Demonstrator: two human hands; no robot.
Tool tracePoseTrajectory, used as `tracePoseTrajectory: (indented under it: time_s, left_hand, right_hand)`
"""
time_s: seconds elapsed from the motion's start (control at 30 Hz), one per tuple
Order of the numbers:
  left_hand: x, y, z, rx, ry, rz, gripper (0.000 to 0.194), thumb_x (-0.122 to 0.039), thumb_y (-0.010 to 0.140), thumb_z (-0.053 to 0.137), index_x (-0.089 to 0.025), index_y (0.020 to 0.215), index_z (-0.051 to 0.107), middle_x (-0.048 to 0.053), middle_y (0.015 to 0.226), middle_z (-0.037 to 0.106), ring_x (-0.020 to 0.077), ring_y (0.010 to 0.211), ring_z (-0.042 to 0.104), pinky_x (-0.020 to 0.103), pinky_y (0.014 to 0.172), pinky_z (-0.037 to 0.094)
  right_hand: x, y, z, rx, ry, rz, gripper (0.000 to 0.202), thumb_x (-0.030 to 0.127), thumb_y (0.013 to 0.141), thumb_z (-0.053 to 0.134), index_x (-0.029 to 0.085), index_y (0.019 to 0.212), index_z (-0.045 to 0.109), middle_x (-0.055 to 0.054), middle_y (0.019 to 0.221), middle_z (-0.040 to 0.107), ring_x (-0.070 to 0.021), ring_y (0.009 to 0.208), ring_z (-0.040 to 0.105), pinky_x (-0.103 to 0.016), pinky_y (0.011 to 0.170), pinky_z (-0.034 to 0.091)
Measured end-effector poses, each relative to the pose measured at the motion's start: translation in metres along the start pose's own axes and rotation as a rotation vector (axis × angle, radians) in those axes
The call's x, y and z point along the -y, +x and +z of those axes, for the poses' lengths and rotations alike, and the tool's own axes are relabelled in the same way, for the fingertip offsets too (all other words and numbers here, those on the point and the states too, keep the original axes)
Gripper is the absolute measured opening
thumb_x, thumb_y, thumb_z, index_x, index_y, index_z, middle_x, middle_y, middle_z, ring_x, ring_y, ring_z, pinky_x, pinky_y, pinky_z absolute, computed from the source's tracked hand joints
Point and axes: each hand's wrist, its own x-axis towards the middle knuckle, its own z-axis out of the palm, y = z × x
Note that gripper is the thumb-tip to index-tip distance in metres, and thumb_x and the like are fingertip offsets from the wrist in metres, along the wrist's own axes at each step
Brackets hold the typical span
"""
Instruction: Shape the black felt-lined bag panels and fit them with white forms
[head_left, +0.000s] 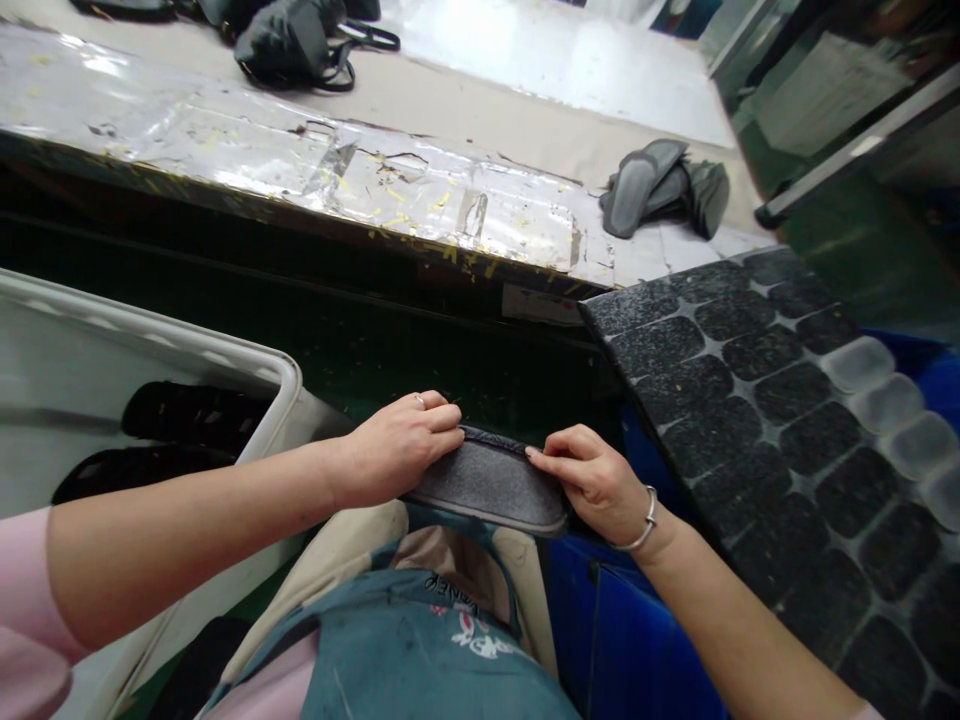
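A grey, rounded flat piece with a dark rolled upper edge (495, 475) is held level above my lap. My left hand (401, 448) grips its left end, fingers curled over the dark edge. At the right end, my right hand (592, 480) pinches the same edge between thumb and index finger. The fingers under the piece are partly hidden. Below it lies a teal apron (420, 650) with white lettering and a drawing.
A white bin (289, 400) with black pieces stands at left. A worn, taped table (375, 190) runs across the front, bearing dark bags (289, 45) and grey pads (645, 190). At right, a black patterned board (757, 400) carries translucent pieces (889, 405) near blue bins (630, 630).
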Motion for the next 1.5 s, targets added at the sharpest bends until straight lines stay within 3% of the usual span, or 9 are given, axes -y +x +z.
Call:
tracePoseTrajectory:
  time_s: [0.17, 0.53, 0.8, 0.9, 1.07, 1.17, 1.3, 1.37, 1.5]
  left_hand:
    - [-0.01, 0.006, -0.007, 0.018, 0.089, -0.039, 0.05, -0.019, 0.084, 0.048, -0.024, 0.133, 0.043, 0.008, 0.095, 0.05, 0.0225, 0.084, 0.044, 0.035, 0.071, 0.04]
    - [-0.019, 0.007, -0.013, 0.067, 0.155, -0.043, 0.043, -0.029, 0.088, 0.047, -0.025, 0.131, 0.047, 0.009, 0.099, 0.049, 0.0233, 0.088, 0.042, 0.034, 0.068, 0.036]
    - [-0.022, 0.005, -0.008, -0.016, 0.177, -0.045, 0.039, -0.029, 0.09, 0.046, -0.026, 0.129, 0.048, 0.008, 0.099, 0.051, 0.023, 0.087, 0.043, 0.034, 0.066, 0.034]
    - [-0.023, 0.004, -0.004, -0.038, 0.176, -0.045, 0.038, -0.029, 0.09, 0.046, -0.026, 0.128, 0.048, 0.008, 0.099, 0.051, 0.0235, 0.088, 0.044, 0.034, 0.066, 0.034]
    - [-0.026, 0.003, 0.0, -0.07, 0.154, -0.055, 0.033, -0.028, 0.091, 0.044, -0.025, 0.123, 0.051, 0.008, 0.106, 0.051, 0.0236, 0.096, 0.046, 0.036, 0.073, 0.036]
    - [-0.027, 0.002, -0.001, -0.071, 0.158, -0.068, 0.034, -0.027, 0.09, 0.045, -0.025, 0.123, 0.051, 0.008, 0.104, 0.052, 0.0236, 0.095, 0.046, 0.036, 0.073, 0.036]
    - [-0.03, 0.0, -0.003, -0.074, 0.161, -0.061, 0.034, -0.023, 0.088, 0.045, -0.023, 0.122, 0.051, 0.008, 0.102, 0.052, 0.0238, 0.093, 0.046, 0.037, 0.073, 0.037]
    - [-0.031, 0.0, -0.003, -0.079, 0.15, -0.059, 0.035, -0.022, 0.087, 0.045, -0.022, 0.122, 0.051, 0.008, 0.102, 0.052, 0.0244, 0.094, 0.046, 0.037, 0.074, 0.038]
    - [-0.029, -0.001, -0.001, -0.085, 0.104, -0.057, 0.038, -0.02, 0.085, 0.047, -0.021, 0.122, 0.051, 0.009, 0.103, 0.052, 0.0251, 0.094, 0.046, 0.038, 0.075, 0.041]
  right_hand:
    - [0.001, 0.001, 0.0, 0.037, -0.048, 0.018, 0.037, 0.008, 0.09, 0.043, 0.019, 0.12, 0.061, -0.008, 0.091, 0.056, -0.0159, 0.084, 0.051, -0.03, 0.073, 0.049]
    - [0.022, 0.01, -0.004, 0.299, -0.374, -0.042, 0.037, 0.011, 0.09, 0.042, 0.009, 0.124, 0.056, -0.012, 0.098, 0.059, -0.0232, 0.092, 0.043, -0.035, 0.081, 0.048]
    - [0.029, 0.018, -0.008, 0.365, -0.363, 0.093, 0.055, 0.005, 0.083, 0.044, 0.023, 0.135, 0.046, -0.007, 0.101, 0.057, -0.0193, 0.089, 0.044, -0.032, 0.084, 0.045]
    - [0.038, 0.022, -0.002, 0.411, -0.428, 0.137, 0.058, 0.004, 0.079, 0.048, 0.026, 0.132, 0.049, -0.007, 0.098, 0.057, -0.0208, 0.09, 0.043, -0.032, 0.081, 0.045]
    - [0.058, 0.032, 0.005, 0.417, -0.486, 0.152, 0.046, 0.006, 0.08, 0.046, 0.014, 0.124, 0.058, -0.012, 0.097, 0.059, -0.0248, 0.091, 0.046, -0.035, 0.076, 0.045]
    - [0.05, 0.038, 0.002, 0.335, -0.169, 0.358, 0.039, 0.008, 0.079, 0.05, 0.02, 0.112, 0.066, -0.008, 0.096, 0.06, -0.0211, 0.091, 0.051, -0.033, 0.081, 0.044]
    - [0.025, 0.048, -0.001, 0.215, 0.098, 0.654, 0.031, 0.028, 0.084, 0.053, 0.018, 0.11, 0.067, -0.006, 0.097, 0.063, -0.0164, 0.086, 0.057, -0.03, 0.081, 0.046]
    - [0.017, 0.055, 0.004, 0.248, 0.141, 0.719, 0.037, 0.036, 0.082, 0.058, 0.015, 0.111, 0.066, -0.006, 0.093, 0.066, -0.0154, 0.08, 0.06, -0.027, 0.073, 0.048]
    - [0.012, 0.069, 0.015, 0.365, 0.223, 0.827, 0.03, 0.04, 0.076, 0.065, 0.016, 0.093, 0.07, -0.002, 0.083, 0.069, -0.0123, 0.072, 0.06, -0.02, 0.063, 0.046]
